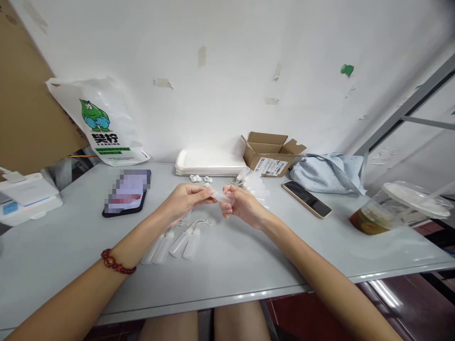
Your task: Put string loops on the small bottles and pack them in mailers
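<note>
A small translucent plastic bottle (pixel 227 198) lies sideways between my two hands above the middle of the table. My right hand (pixel 243 204) wraps its fingers round the bottle's body. At the bottle's left end, my left hand (pixel 190 201) pinches its neck end; whatever small part lies under the fingertips is hidden. Below my left wrist are several similar bottles (pixel 192 244) with thin bent spout tubes. Behind my right hand sits a pile of more translucent bottles (pixel 256 187). Small white caps (pixel 195 178) lie just beyond my left hand.
A stack of white trays (pixel 211 163) and an open cardboard box (pixel 272 158) stand by the wall. Phones lie left (pixel 128 192) and right (pixel 306 199). A drink cup (pixel 387 213), a blue cloth bundle (pixel 327 171) and a white bag (pixel 103 123) flank the workspace.
</note>
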A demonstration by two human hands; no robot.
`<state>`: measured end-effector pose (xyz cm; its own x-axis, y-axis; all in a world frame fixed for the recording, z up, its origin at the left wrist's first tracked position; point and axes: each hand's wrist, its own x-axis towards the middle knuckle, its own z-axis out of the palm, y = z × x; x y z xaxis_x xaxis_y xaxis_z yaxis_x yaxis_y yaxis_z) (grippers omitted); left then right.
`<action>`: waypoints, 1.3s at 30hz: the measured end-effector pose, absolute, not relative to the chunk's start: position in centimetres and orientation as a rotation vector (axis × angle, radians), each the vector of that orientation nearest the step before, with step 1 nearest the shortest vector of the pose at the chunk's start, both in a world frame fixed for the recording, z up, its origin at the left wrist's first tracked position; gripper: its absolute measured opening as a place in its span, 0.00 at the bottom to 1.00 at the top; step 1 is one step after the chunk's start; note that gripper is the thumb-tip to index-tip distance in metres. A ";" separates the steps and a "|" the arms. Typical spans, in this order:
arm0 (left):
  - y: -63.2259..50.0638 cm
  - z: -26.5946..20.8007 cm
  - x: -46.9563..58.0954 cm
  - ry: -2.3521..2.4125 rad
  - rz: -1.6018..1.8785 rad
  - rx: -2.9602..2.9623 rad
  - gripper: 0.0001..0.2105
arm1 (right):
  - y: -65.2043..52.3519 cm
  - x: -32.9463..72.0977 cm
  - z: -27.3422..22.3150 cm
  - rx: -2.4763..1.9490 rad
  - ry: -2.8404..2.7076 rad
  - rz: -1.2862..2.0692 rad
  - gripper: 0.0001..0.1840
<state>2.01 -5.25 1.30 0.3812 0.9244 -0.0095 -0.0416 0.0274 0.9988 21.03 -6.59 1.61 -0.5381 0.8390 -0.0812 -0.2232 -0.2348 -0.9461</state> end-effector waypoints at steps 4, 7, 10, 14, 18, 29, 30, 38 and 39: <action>-5.6 1.3 2.3 0.952 0.869 1.443 0.14 | -6.6 21.2 1.8 -0.796 -1.268 1.863 0.07; -5.8 1.5 2.4 0.921 0.861 1.565 0.11 | -6.6 21.2 2.0 -0.793 -1.239 1.864 0.07; -5.9 2.0 2.2 0.886 0.785 1.638 0.11 | -6.7 21.2 2.2 -0.786 -1.252 1.852 0.07; -5.9 2.2 1.9 0.900 0.790 1.686 0.12 | -6.7 21.3 2.2 -0.793 -1.286 1.849 0.07; -5.6 1.8 1.8 0.909 0.876 1.624 0.16 | -6.6 21.5 2.1 -0.777 -1.310 1.844 0.06; -5.7 2.0 1.9 0.916 0.955 1.602 0.12 | -6.8 21.3 2.2 -0.849 -1.203 1.898 0.07; -5.7 1.9 2.0 0.914 0.957 1.587 0.12 | -6.8 21.3 2.3 -0.844 -1.199 1.900 0.07; -6.1 2.1 2.3 1.011 0.858 1.628 0.18 | -6.8 21.3 2.4 -0.825 -1.217 1.913 0.06; -6.1 2.2 2.2 0.998 0.847 1.668 0.17 | -6.8 21.4 2.3 -0.824 -1.215 1.918 0.06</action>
